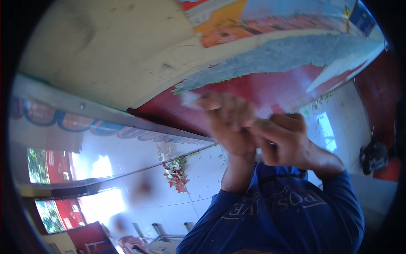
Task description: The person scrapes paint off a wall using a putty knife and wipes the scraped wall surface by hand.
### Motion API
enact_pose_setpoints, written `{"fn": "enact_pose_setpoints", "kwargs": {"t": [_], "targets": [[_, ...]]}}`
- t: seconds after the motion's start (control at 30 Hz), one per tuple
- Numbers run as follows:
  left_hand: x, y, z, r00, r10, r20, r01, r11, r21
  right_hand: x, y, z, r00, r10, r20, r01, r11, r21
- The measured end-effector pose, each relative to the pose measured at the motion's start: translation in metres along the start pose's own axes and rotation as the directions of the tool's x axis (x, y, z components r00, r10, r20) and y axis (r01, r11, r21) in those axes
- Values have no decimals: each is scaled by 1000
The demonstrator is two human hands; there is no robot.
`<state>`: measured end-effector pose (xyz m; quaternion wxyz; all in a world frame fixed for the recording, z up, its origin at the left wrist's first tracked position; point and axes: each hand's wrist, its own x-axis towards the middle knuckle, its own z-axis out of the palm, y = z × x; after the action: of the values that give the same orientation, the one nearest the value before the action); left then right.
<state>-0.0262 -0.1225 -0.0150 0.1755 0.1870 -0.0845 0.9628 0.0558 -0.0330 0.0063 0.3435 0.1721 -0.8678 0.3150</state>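
Note:
My left hand (pixel 231 114) is raised in front of the wall, blurred by motion, its fingers bent together. At its fingertips is a small whitish, see-through piece (pixel 190 100), too smeared to name. My right hand (pixel 284 137) is close beside it, fingers curled, with a fingertip at the left hand. Whatever the right fingers may hold is hidden. Behind both hands runs a red wall surface (pixel 266 91), topped by a rough grey-blue band (pixel 270 55) with a green fringed edge.
A metal-edged ledge (pixel 80 105) runs along the left. On the white tiled floor (pixel 203 169) lies a bunch of artificial-looking flowers (pixel 175 173), with green scraps scattered about. A dark bag-like object (pixel 374 155) sits at the far right. A colourful picture (pixel 224 21) covers the upper wall.

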Motion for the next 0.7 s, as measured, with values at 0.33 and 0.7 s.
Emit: {"fn": "enact_pose_setpoints", "kwargs": {"t": [0.33, 0.7], "targets": [[4, -3, 5, 995, 10, -98, -17, 997, -71, 4, -11, -4, 997, 71, 27, -69, 995, -74], [17, 13, 10, 998, 68, 6, -65, 970, -234, 25, 5, -4, 996, -62, 67, 65, 997, -36]]}}
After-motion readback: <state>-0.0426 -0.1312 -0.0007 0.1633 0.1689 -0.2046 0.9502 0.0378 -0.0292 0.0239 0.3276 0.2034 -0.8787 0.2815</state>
